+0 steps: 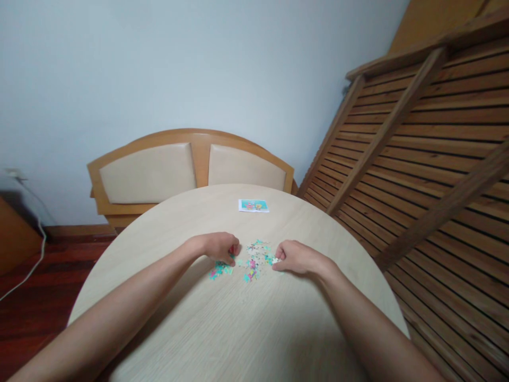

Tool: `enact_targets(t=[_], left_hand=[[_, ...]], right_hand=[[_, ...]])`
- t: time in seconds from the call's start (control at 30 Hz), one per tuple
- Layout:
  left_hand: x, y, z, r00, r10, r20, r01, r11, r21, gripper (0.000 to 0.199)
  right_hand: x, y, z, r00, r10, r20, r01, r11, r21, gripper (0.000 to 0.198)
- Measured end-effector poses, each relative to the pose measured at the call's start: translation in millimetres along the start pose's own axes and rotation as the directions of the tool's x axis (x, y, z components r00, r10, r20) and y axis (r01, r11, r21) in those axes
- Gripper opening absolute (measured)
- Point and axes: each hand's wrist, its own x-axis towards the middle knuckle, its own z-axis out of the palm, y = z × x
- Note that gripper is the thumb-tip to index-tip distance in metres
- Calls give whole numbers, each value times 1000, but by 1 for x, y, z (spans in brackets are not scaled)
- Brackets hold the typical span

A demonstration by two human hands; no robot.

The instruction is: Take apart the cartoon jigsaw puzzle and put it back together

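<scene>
Small jigsaw puzzle pieces lie loose on the round table, in teal, white, pink and yellow. The main spread of puzzle pieces is between my hands, and a smaller heap of puzzle pieces lies just below my left hand. My left hand is closed above that heap, its fingers curled; what it grips is hidden. At the right edge of the spread, my right hand pinches a pale puzzle piece between thumb and fingers.
Beyond the pieces lies a picture sheet with cartoon figures on teal. The pale wooden table has a curved edge. Behind it stands a padded headboard; slatted wooden panels lean at the right. A white cable hangs at the left.
</scene>
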Motion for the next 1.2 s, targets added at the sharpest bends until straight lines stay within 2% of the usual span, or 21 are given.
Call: enact_targets(t=[0.1, 0.2, 0.43, 0.53, 0.6, 0.67, 0.83, 0.93, 1.2], left_hand=[[3, 1, 2, 999, 36, 41, -35, 999, -30, 7], [4, 5, 3, 998, 49, 35, -48, 998, -38, 7], [-2, 16, 1, 1000, 14, -5, -14, 998, -63, 45], [-1, 22, 4, 998, 17, -58, -20, 999, -47, 68], [0, 25, 7, 994, 44, -102, -46, 999, -20, 74], [3, 28, 10, 984, 88, -157, -88, 996, 4, 67], [9, 29, 13, 930, 217, -297, -221, 975, 20, 29], [11, 28, 12, 921, 217, -323, -230, 973, -1, 29], [10, 26, 12, 937, 139, -320, -136, 990, 30, 30]], right_hand=[[0, -6, 1, 999, -46, 21, 46, 999, -1, 10], [-2, -10, 0, 997, -74, 34, 73, 997, 17, 7], [-2, -7, 2, 988, -149, -43, 152, 984, 95, 17], [1, -4, 3, 970, -220, -104, 235, 959, 157, 23], [3, -4, 4, 948, -286, -142, 311, 925, 217, 25], [4, -6, 5, 925, -339, -170, 374, 892, 256, 24], [7, -12, 8, 891, -384, -241, 447, 835, 320, 20], [11, -11, 10, 889, -357, -287, 446, 819, 362, 19], [11, -8, 10, 891, -333, -308, 417, 868, 270, 16]])
